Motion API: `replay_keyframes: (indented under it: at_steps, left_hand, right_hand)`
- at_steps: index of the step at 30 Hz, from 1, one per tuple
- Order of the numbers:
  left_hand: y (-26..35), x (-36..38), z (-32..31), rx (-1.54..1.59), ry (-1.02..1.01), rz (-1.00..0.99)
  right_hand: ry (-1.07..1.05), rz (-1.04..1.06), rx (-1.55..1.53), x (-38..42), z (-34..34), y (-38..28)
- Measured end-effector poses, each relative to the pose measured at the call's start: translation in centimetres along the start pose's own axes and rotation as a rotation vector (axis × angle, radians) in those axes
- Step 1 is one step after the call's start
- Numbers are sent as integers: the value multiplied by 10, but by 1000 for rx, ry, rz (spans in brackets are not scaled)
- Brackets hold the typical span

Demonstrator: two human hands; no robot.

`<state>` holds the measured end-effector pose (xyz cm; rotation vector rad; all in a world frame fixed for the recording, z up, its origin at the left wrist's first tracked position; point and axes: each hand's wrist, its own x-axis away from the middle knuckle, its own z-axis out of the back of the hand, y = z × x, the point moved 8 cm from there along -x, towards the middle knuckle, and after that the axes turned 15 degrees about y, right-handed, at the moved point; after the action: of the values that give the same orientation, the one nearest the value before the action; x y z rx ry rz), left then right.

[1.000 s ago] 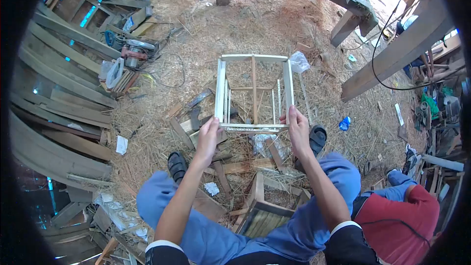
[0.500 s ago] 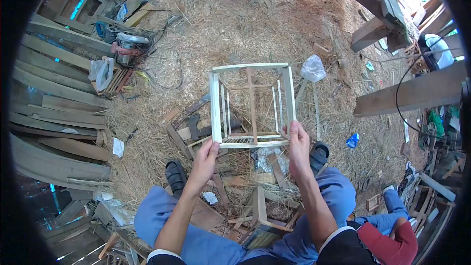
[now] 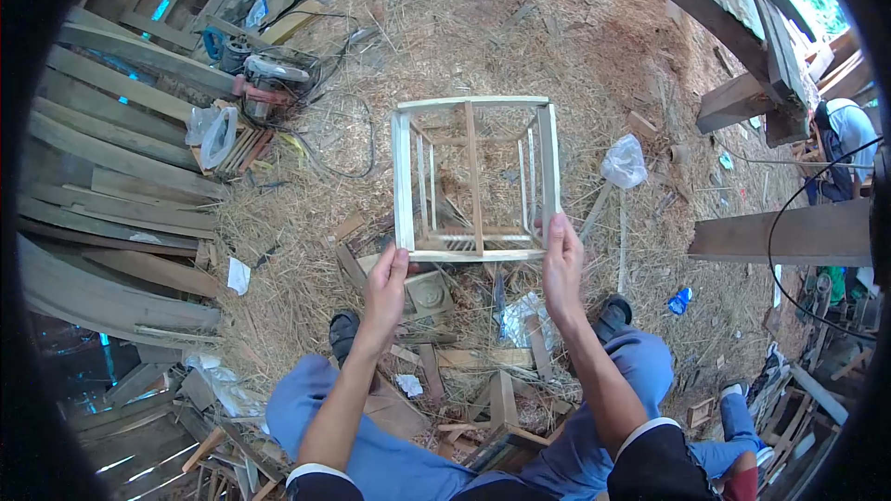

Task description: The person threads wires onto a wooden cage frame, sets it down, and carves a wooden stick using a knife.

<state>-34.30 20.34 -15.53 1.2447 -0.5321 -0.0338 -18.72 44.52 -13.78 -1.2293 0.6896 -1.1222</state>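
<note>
A small box-like wooden frame (image 3: 403, 181) of pale strips is held up in front of me. A browner centre bar (image 3: 473, 186) runs down its near face, and thinner slats show deeper inside. My left hand (image 3: 382, 297) is closed on the lower left corner, thumb along the edge. At the lower right corner my right hand (image 3: 562, 269) grips the post, its thumb pointing up. Beneath the frame, near my left hand, a square wooden block with a round carved pattern (image 3: 427, 293) lies on the ground.
Straw and shavings cover the ground. A circular saw (image 3: 266, 88) with a cable lies at upper left beside stacked planks (image 3: 130, 176). Wood offcuts (image 3: 501, 399) lie between my legs. Thick beams (image 3: 780, 239) jut in from the right. Two people are partly visible at the right.
The frame and both hands have risen slightly, and the carved block now shows below it. My view has shifted left, so the surroundings sit farther right.
</note>
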Motion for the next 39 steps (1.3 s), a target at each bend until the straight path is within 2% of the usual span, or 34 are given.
replay_keyframes:
  at_steps: [2, 3, 5, 7, 8, 10, 13, 16, 19, 23, 26, 30, 34, 39]
  left_hand:
    - [-10, -9, 3, 66, 54, 73]
    - [-8, -9, 3, 19, 34, 70]
    - [-4, -10, 4, -75, -6, 63]
    - [-7, -12, 6, -13, -21, 145]
    - [-10, -13, 6, 20, -30, 188]
    - [-11, -12, 5, -9, -79, 140]
    - [-15, -15, 2, -83, -46, 65]
    - [0, -11, -2, -109, 36, -16]
    - [19, -1, 2, -179, 61, -147]
    - [22, 19, 6, -234, 15, -237]
    - [30, 39, 10, -363, 48, -291]
    - [31, 62, 17, -444, -17, -294]
    - [22, 86, 18, -501, -75, -394]
    - [1, 124, 7, -518, -120, -404]
  right_hand:
    - [-105, 98, 149, 4, -18, 8]
    - [-232, 123, 283, 8, -27, 15]
    - [-239, 147, 255, 22, -31, 21]
    - [-250, 196, 282, 29, -34, 20]
    - [-277, 88, 172, 28, -35, 25]
    - [-316, -140, -44, 30, -38, 16]
    - [-280, 96, 318, 25, -34, 18]
    - [-225, 317, 479, 33, -33, 6]
    - [-228, 443, 551, 38, -24, -15]
    - [-205, 546, 697, 44, 4, -17]
    - [-218, 581, 693, 56, 20, -21]
    - [-244, 643, 684, 79, 38, -29]
    - [-269, 677, 730, 100, 58, -17]
    - [-278, 696, 813, 133, 77, -15]
